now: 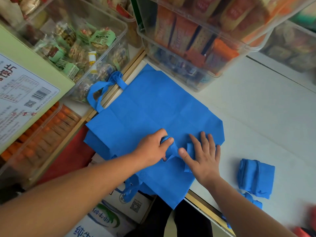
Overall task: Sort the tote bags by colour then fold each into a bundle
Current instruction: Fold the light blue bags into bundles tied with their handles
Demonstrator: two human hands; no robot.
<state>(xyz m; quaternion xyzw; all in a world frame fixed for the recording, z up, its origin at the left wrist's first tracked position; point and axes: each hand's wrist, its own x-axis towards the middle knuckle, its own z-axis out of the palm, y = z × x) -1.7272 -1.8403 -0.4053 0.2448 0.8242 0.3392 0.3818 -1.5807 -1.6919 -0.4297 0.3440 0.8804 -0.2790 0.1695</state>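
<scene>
Lying flat across the white countertop, the bright blue non-woven fabric tote bag is spilling over the near edge, one loop handle trailing off at ten o'clock. It looks light, limp and crease-holding, so it should fold easily yet slide unless pinned. The left hand is pinching a bunched blue strap at the bag's near side; the right hand is pressing down beside it, fingers spread. A finished folded blue bundle is sitting at four o'clock, well apart. Clear plastic snack bins are standing at twelve.

Bare forearms, no sleeves, dark trousers.
</scene>
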